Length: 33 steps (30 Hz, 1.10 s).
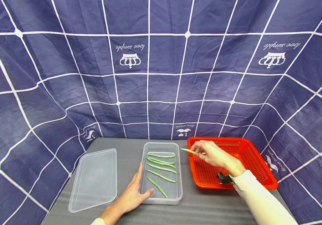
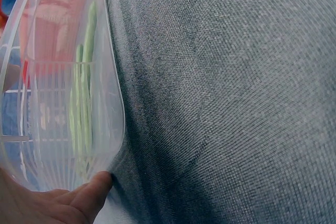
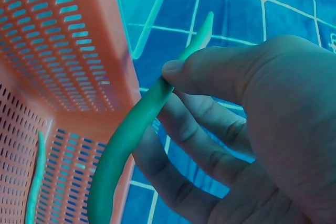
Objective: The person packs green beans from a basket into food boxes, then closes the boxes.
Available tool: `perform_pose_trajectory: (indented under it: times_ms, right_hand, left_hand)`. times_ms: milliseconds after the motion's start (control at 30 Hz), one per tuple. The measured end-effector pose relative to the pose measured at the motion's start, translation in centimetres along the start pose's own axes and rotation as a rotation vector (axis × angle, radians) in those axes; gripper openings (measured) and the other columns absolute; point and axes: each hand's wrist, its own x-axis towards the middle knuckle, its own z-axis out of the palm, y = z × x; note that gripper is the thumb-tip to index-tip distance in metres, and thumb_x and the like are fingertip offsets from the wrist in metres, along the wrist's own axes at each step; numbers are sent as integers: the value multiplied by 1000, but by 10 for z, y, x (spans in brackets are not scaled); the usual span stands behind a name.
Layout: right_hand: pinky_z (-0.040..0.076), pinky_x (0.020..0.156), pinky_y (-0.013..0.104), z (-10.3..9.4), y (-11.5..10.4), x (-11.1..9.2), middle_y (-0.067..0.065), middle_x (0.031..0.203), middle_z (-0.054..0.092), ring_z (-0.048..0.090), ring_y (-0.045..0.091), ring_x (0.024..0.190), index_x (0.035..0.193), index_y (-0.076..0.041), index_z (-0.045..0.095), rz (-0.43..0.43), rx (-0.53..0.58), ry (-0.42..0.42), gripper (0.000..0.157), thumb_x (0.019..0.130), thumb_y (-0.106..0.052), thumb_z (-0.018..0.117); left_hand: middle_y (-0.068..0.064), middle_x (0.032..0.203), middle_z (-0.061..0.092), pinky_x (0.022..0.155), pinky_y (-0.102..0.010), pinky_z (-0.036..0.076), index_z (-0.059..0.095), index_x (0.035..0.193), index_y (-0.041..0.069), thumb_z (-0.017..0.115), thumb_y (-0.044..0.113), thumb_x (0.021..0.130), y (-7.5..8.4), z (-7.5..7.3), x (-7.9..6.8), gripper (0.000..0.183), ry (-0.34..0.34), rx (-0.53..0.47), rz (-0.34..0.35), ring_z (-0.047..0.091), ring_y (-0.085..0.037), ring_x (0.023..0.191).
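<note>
Green bean [image 3: 134,128] in right grip [image 1: 211,153] — thumb [image 3: 215,69] opposite fingers [image 3: 181,124]

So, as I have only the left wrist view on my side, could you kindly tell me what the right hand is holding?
Observer: The right hand pinches a single green bean.
Operator: Thank you. Does the red basket have any beans in it?
Observer: At least one: the right wrist view shows a bean inside lying against its mesh.
Operator: And from my side-on angle the beans in the container look bunched; are they?
Observer: No, the head view shows them spread along the container's length, mostly lying crosswise.
</note>
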Motion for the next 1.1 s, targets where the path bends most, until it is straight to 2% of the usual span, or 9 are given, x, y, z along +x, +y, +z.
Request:
perform_pose_trajectory:
  times_ms: [333, 533, 700, 967, 1100]
  right_hand:
    - [67, 86, 38, 12, -14, 7, 0, 96, 80, 76, 15, 90, 120, -5, 81, -37, -6, 13, 33, 93, 13, 81]
    - [65, 91, 37, 20, -23, 13, -1, 98, 81, 77, 17, 94, 123, -5, 81, -36, -15, -19, 34, 93, 10, 82]
    - [64, 89, 32, 26, -33, 18, 0, 101, 82, 79, 18, 97, 124, -5, 82, -33, -14, -47, 36, 92, 9, 81]
    - [63, 83, 24, 37, -48, 26, -2, 105, 80, 76, 11, 94, 128, -6, 84, -39, -18, -81, 36, 94, 5, 81]
    - [62, 82, 23, 44, -54, 31, -3, 105, 80, 75, 7, 90, 128, -7, 84, -53, -25, -87, 35, 95, 3, 82]
  left_hand:
    - [-28, 186, 40, 136, -72, 41, 6, 189, 15, 90, 47, 99, 0, 0, 1, 127, 6, 8, 1, 44, -51, 171]
    - [-29, 186, 39, 136, -72, 41, 6, 190, 16, 90, 47, 100, 0, 1, 0, 126, -1, 12, -4, 44, -51, 171]
    - [-31, 183, 42, 133, -73, 44, 8, 189, 15, 91, 48, 99, 1, 0, -1, 126, 4, 23, 10, 48, -54, 168]
    - [-30, 185, 41, 134, -73, 42, 9, 189, 15, 91, 47, 99, 3, -1, -2, 126, 4, 21, 10, 46, -53, 169]
    - [-32, 181, 45, 130, -77, 45, 8, 190, 19, 90, 49, 100, -2, 2, -2, 125, 30, 10, 48, 50, -57, 164]
